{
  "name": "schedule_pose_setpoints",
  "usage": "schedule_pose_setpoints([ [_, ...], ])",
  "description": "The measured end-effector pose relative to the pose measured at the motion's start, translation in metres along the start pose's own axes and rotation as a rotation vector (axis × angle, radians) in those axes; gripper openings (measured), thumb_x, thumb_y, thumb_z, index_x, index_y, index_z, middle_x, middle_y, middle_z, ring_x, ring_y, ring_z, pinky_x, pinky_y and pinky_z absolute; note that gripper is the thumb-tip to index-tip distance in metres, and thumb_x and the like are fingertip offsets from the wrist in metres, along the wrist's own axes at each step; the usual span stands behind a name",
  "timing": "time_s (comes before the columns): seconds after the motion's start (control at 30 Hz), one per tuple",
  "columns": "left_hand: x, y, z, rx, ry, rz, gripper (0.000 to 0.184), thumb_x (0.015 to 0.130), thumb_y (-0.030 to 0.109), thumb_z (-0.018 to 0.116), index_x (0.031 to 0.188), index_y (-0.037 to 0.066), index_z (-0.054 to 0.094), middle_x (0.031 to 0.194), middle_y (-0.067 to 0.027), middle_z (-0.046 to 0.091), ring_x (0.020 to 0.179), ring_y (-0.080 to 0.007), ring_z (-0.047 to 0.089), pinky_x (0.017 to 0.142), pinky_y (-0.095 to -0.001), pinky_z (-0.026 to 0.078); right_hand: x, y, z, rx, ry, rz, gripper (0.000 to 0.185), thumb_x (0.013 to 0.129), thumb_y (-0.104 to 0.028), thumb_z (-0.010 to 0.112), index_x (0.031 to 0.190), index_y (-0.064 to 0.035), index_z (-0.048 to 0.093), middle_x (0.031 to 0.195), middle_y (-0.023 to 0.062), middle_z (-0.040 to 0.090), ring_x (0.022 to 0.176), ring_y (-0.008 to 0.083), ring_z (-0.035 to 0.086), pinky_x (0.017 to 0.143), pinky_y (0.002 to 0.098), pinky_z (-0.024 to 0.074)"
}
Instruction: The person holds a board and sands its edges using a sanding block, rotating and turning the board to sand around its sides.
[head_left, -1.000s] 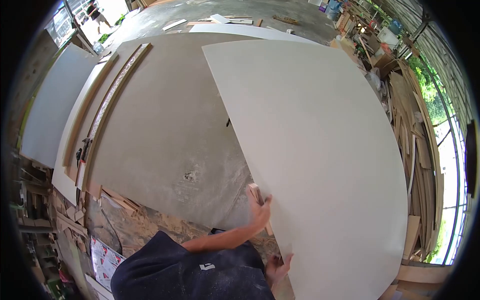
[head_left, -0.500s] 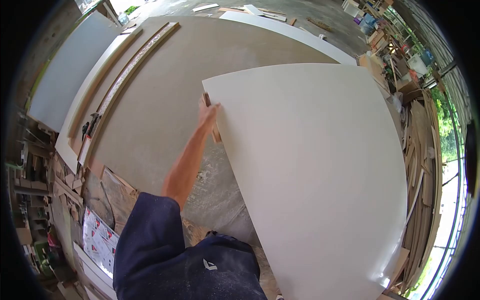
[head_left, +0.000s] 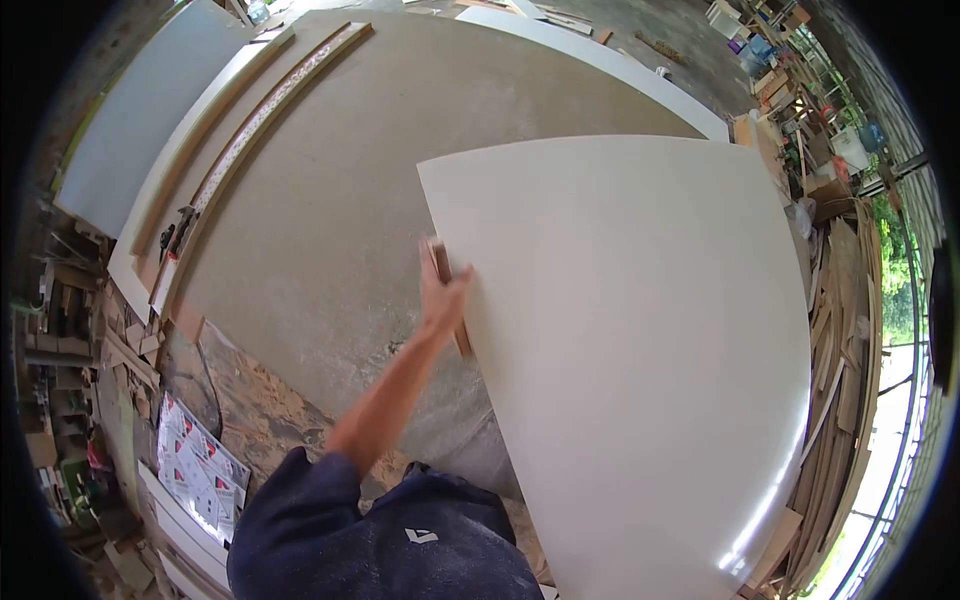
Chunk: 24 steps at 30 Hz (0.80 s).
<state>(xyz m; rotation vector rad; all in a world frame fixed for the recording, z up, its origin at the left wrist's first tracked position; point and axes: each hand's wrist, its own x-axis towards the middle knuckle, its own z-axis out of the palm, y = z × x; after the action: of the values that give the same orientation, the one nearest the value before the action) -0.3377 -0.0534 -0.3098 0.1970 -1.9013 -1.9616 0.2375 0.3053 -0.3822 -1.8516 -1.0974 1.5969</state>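
Note:
My left hand (head_left: 441,300) is closed around a long, narrow wooden block (head_left: 461,338), which lies along the left edge of a large white panel (head_left: 640,350). The block's top end shows between my thumb and fingers, and its lower end sticks out below my palm. My thumb reaches to the panel's face. The panel stands tilted in front of me and fills the right half of the view. My right hand is not in view.
A brown board surface (head_left: 330,170) spreads behind the panel, with wooden strips (head_left: 262,135) and clamps (head_left: 180,235) at left. A white sheet (head_left: 150,110) leans further left. Scrap timber (head_left: 835,400) is piled at right, and a printed sheet (head_left: 200,470) lies lower left.
My left hand and the wooden block have slid down along the panel's left edge, closer to my body. My elbow is more bent, and the view has shifted slightly.

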Motion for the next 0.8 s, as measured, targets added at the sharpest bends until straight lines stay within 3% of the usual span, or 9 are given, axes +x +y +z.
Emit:
schedule_pose_setpoints([
  [0.03,0.060,0.038,-0.004,0.044,0.001,-0.270,0.073,0.088,0.004,0.067,0.148,0.001,0.026,0.134,-0.0183,0.051,0.121,-0.0283,0.054,0.104,-0.0445,0.045,0.002,-0.003,-0.001,-0.005,0.000,-0.008,0.075,0.080,-0.044,0.074,0.138,-0.0005,0.054,0.131,0.0231,0.058,0.121,0.0470,0.053,0.103,0.0604,0.0412],
  [0.1,0.133,0.067,-0.011,0.135,0.034,-0.451,0.057,0.089,0.010,0.067,0.136,0.002,0.035,0.121,-0.0159,0.053,0.108,-0.0248,0.057,0.095,-0.0458,0.050,0.001,-0.005,0.000,-0.005,-0.005,-0.005,0.075,0.080,-0.044,0.073,0.138,-0.0004,0.052,0.132,0.0231,0.057,0.122,0.0467,0.052,0.103,0.0602,0.0406],
  [0.17,0.140,0.048,-0.010,0.175,0.080,-0.359,0.051,0.090,0.012,0.068,0.130,0.003,0.038,0.116,-0.0149,0.053,0.102,-0.0231,0.058,0.091,-0.0456,0.051,0.005,-0.010,0.003,-0.006,-0.007,-0.004,0.076,0.081,-0.044,0.073,0.139,-0.0004,0.051,0.133,0.0232,0.056,0.124,0.0464,0.050,0.104,0.0599,0.0400],
  [0.23,0.106,0.034,-0.011,0.153,-0.085,-0.409,0.066,0.089,0.009,0.068,0.144,0.003,0.031,0.124,-0.0163,0.054,0.108,-0.0252,0.058,0.093,-0.0428,0.051,0.006,-0.013,0.005,-0.016,-0.007,-0.002,0.076,0.082,-0.044,0.072,0.140,-0.0004,0.050,0.135,0.0232,0.055,0.125,0.0461,0.049,0.105,0.0596,0.0395],
  [0.3,0.026,0.006,-0.006,-0.068,-0.180,-0.366,0.096,0.087,-0.003,0.065,0.161,0.009,0.004,0.151,-0.0159,0.040,0.138,-0.0269,0.043,0.113,-0.0402,0.037,0.004,-0.018,0.008,-0.022,0.006,0.004,0.076,0.083,-0.044,0.072,0.141,-0.0003,0.049,0.136,0.0233,0.054,0.126,0.0458,0.048,0.105,0.0594,0.0389],
  [0.33,-0.029,0.008,0.004,-0.127,-0.158,-0.237,0.094,0.088,-0.004,0.064,0.160,0.009,0.006,0.152,-0.0161,0.039,0.140,-0.0267,0.041,0.116,-0.0405,0.034,0.002,-0.018,0.010,-0.026,0.008,0.006,0.076,0.083,-0.044,0.071,0.141,-0.0003,0.049,0.137,0.0233,0.053,0.127,0.0457,0.048,0.106,0.0592,0.0386],
  [0.43,-0.075,0.039,0.010,-0.121,-0.095,-0.333,0.088,0.090,-0.001,0.063,0.160,0.008,0.009,0.150,-0.0175,0.042,0.136,-0.0277,0.045,0.113,-0.0416,0.038,0.004,-0.024,0.009,-0.044,0.017,-0.005,0.077,0.084,-0.044,0.071,0.143,-0.0002,0.047,0.139,0.0234,0.051,0.129,0.0453,0.046,0.106,0.0588,0.0377],
  [0.63,0.100,0.012,-0.032,-0.039,-0.029,-0.440,0.040,0.091,0.013,0.067,0.125,0.003,0.048,0.115,-0.0118,0.062,0.106,-0.0216,0.063,0.092,-0.0424,0.053,0.006,-0.030,0.000,-0.077,0.013,-0.016,0.077,0.086,-0.044,0.069,0.145,-0.0001,0.044,0.143,0.0235,0.048,0.133,0.0444,0.043,0.108,0.0580,0.0359],
  [0.8,-0.041,0.040,-0.032,-0.217,-0.188,-0.482,0.053,0.093,0.014,0.066,0.139,0.002,0.042,0.125,-0.0139,0.059,0.116,-0.0241,0.060,0.098,-0.0412,0.049,0.008,-0.038,-0.007,-0.113,0.017,-0.033,0.078,0.088,-0.044,0.068,0.147,0.0000,0.042,0.146,0.0236,0.045,0.136,0.0437,0.041,0.110,0.0574,0.0344],
])
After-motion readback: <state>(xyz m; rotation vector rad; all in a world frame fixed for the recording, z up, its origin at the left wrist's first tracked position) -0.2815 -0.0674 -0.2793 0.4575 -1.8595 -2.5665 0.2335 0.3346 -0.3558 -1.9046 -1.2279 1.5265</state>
